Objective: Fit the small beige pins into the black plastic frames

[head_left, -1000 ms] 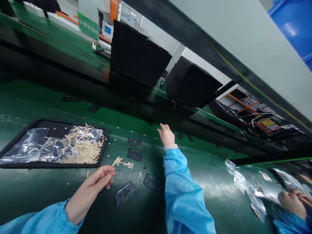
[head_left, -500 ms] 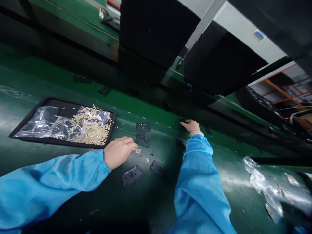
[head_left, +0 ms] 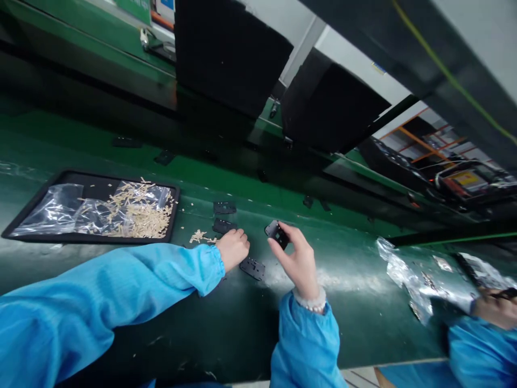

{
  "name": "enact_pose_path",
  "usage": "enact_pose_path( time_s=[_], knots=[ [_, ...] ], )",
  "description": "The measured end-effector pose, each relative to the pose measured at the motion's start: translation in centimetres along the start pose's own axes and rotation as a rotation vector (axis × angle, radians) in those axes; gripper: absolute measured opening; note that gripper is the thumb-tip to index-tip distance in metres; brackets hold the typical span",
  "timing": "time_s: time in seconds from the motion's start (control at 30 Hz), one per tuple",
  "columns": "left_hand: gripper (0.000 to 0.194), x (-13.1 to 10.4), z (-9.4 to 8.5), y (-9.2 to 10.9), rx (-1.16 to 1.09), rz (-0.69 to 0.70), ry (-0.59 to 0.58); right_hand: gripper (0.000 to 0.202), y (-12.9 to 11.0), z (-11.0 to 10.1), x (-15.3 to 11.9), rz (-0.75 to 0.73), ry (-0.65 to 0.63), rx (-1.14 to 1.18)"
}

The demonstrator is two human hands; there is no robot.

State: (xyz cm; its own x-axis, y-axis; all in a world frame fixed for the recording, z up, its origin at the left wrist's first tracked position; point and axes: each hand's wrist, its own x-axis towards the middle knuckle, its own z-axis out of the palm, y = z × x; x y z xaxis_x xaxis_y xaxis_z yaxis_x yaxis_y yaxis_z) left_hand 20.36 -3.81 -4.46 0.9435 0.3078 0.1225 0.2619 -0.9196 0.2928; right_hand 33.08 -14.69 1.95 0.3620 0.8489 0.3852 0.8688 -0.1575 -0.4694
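Note:
Between the thumb and fingers of my right hand [head_left: 298, 258] is a small black plastic part [head_left: 277, 234], raised over the green table. My left hand [head_left: 233, 249] rests low with its fingers bent down; what its fingertips hold, if anything, is hidden. Just right of it lies a black plate [head_left: 252, 268]. Two more black plates, an upper one [head_left: 224, 207] and a lower one [head_left: 223, 225], lie beyond my left hand. Small cream strips [head_left: 198, 236] are scattered to its left.
A black tray [head_left: 175, 215] at the left holds clear plastic bags [head_left: 56, 210] and a heap of cream strips [head_left: 149, 215]. Crumpled plastic [head_left: 404, 275] lies at the right, near another person's hand [head_left: 495, 308]. Several dark parts lie at the back.
My right hand has come back from the far side with a black part in it. My left hand has moved right. The view has shifted, and another person's hand and sleeve show at the right.

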Motion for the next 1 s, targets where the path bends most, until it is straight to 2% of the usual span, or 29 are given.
enact_pose_path(
  time_s=[0.1, 0.17, 0.23, 0.33, 0.4, 0.47, 0.5, 0.53, 0.6, 0.7, 0.77, 0.83, 1.0],
  knots=[
    [0.016, -0.3, -0.6, -0.3, -0.051, -0.009, 0.033, 0.035, -0.6, 0.3, -1.8, 0.041, 0.064, 0.028],
    [0.016, -1.4, -1.9, -1.0, -0.091, -0.058, 0.078, 0.036, -1.1, 0.6, -2.6, 0.067, 0.112, 0.030],
    [0.019, -3.2, -3.6, -2.2, -0.136, -0.136, 0.135, 0.036, -2.2, 1.4, -3.4, 0.051, 0.094, 0.036],
    [0.027, -6.6, -6.1, -4.0, -0.255, -0.273, 0.197, 0.039, -5.2, 3.8, -4.6, -0.073, -0.113, 0.034],
    [0.023, -8.6, -7.1, -4.7, -0.513, -0.368, 0.232, 0.043, -7.8, 5.8, -5.3, -0.179, -0.299, 0.002],
    [0.020, -10.1, -7.6, -4.9, -0.609, -0.392, 0.254, 0.044, -9.7, 7.5, -5.6, -0.272, -0.428, -0.031],
    [0.020, -10.7, -7.7, -4.8, -0.602, -0.383, 0.259, 0.045, -10.2, 8.1, -5.5, -0.306, -0.454, -0.028],
    [0.020, -11.2, -7.8, -4.8, -0.586, -0.369, 0.261, 0.043, -10.2, 8.4, -5.2, -0.319, -0.448, -0.017],
    [0.021, -12.0, -8.0, -4.7, -0.566, -0.353, 0.264, 0.031, -8.8, 8.3, -4.2, -0.262, -0.339, -0.019],
    [0.022, -13.1, -8.3, -4.7, -0.573, -0.363, 0.264, 0.017, -4.9, 7.6, -2.8, -0.045, -0.107, -0.176],
    [0.021, -13.7, -8.4, -4.7, -0.594, -0.368, 0.261, 0.017, -2.6, 7.6, -2.3, 0.012, -0.076, -0.227],
    [0.021, -13.9, -8.3, -4.5, -0.619, -0.371, 0.258, 0.019, -1.4, 8.1, -2.2, 0.032, -0.079, -0.229],
    [0.020, -13.7, -7.9, -4.2, -0.671, -0.381, 0.239, 0.023, -1.1, 8.6, -2.3, 0.111, -0.064, -0.151]
  ],
)
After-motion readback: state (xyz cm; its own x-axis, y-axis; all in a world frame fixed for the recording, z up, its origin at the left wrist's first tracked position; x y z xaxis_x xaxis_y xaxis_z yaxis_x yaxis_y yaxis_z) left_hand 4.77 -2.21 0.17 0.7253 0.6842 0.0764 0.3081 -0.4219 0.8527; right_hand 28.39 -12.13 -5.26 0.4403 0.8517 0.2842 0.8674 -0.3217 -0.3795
